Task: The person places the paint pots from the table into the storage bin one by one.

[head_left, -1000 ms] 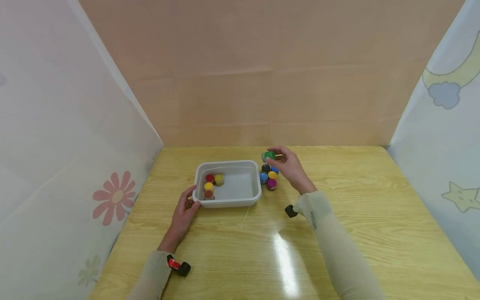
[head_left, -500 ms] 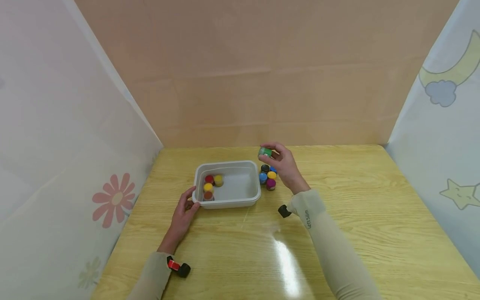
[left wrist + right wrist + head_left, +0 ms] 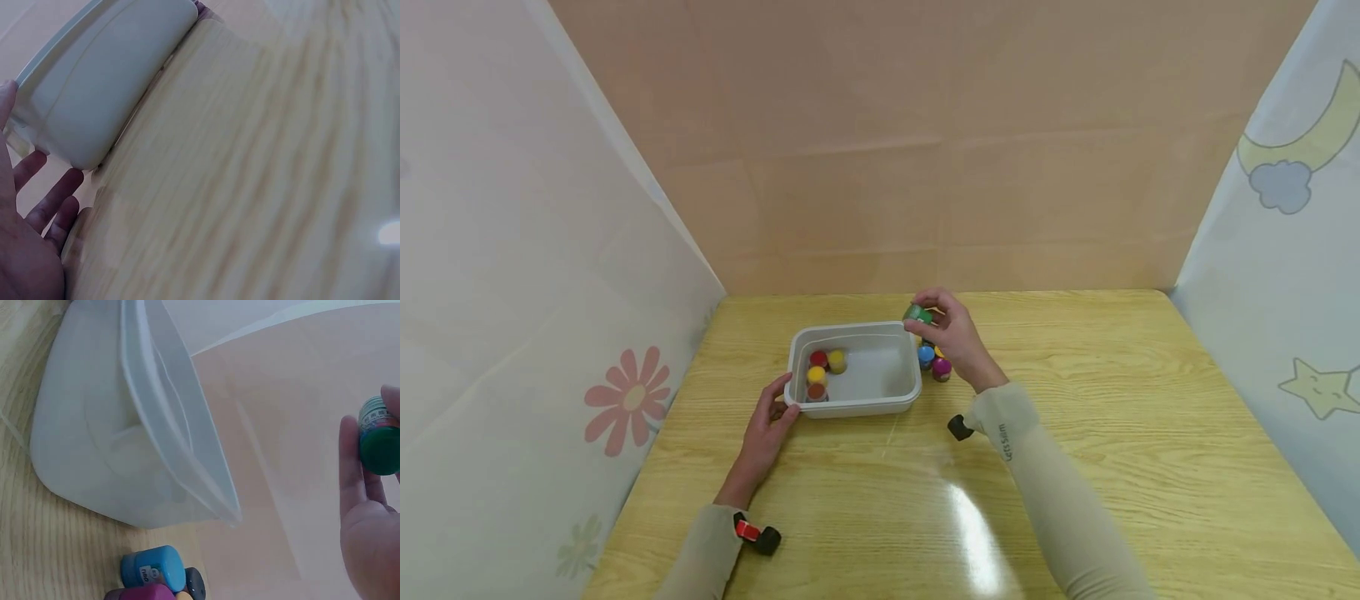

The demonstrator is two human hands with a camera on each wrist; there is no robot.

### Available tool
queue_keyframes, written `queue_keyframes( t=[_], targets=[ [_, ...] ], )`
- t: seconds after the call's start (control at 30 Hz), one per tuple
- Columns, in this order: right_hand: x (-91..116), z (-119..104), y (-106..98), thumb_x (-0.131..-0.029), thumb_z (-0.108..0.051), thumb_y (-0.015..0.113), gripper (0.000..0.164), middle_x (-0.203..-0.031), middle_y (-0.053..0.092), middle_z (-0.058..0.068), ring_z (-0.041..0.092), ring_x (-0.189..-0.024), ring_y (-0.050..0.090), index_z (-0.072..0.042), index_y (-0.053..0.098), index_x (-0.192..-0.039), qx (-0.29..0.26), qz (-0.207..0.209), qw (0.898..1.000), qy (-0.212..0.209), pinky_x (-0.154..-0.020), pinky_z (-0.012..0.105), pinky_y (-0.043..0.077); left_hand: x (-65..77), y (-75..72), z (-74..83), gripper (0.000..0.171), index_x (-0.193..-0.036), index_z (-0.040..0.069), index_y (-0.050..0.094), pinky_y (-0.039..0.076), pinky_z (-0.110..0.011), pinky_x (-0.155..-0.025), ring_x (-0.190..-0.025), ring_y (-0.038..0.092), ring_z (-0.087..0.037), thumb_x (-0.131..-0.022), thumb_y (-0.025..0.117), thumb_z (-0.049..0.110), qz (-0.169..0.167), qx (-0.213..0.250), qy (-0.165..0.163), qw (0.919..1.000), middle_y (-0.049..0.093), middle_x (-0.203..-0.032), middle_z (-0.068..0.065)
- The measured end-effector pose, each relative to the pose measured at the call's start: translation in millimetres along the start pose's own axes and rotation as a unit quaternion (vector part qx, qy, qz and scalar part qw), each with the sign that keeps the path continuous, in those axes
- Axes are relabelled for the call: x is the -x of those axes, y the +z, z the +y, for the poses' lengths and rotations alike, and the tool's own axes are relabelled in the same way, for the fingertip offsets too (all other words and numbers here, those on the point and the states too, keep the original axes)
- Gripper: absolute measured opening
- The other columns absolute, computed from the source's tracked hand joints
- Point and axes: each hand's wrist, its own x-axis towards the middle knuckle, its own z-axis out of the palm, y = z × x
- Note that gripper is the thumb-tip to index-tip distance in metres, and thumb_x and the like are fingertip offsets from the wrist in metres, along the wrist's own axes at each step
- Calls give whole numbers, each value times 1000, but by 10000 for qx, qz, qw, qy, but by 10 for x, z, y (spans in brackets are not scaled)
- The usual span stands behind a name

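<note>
In the head view, my right hand (image 3: 951, 333) pinches a small green-lidded paint jar (image 3: 918, 315) between thumb and fingers, above the far right corner of a white plastic tub (image 3: 854, 409). The right wrist view shows the jar (image 3: 379, 440) lying sideways, its green lid towards the camera. My left hand (image 3: 767, 427) holds the tub's near left corner, thumb at the front rim and fingers along the left side. Inside the tub, at its left, stand jars with a red lid (image 3: 818, 359), a dull yellow lid (image 3: 837, 359), a bright yellow lid (image 3: 816, 376) and a brown lid (image 3: 816, 390).
Right of the tub, close to its wall, stand a light blue jar (image 3: 927, 356), a purple jar (image 3: 942, 368) and a black jar (image 3: 195, 583). A yellow one is partly hidden by my right hand. Papered walls (image 3: 850, 167) bound the wooden table (image 3: 865, 517).
My right hand has carried the green-lidded jar leftward, from above the group of jars to the tub's far right corner. The left hand has stayed on the tub.
</note>
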Motion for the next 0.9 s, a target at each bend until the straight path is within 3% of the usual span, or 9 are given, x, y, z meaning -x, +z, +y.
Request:
queue_keyframes(
  t=[0.43,0.7,0.9],
  targets=[
    [2,115,165,-97,-11,74,41,-125,57,13,19,-101,62,0,55,-132,599,-269,9967,474,-82,23,53,-15,-15,17,57,-160,13,37,46,-17,-93,-113,61,-20,-107,57,16,-51,-93,6,9999,44,-156,-19],
    [-28,226,321,-96,-15,75,35,-122,61,11,23,-103,62,-5,58,-126,884,-349,9929,720,-85,28,53,-25,-7,37,57,-160,16,37,46,-17,-94,-113,60,-15,-107,58,18,-40,-73,-154,9998,44,-157,-18],
    [-60,293,465,-97,-19,75,43,-130,62,10,27,-113,62,-5,61,-136,1065,-584,9889,858,-94,33,54,-16,-13,27,58,-160,15,36,46,-18,-94,-112,60,-15,-107,58,18,-34,-105,-118,9999,44,-157,-18]
  ],
)
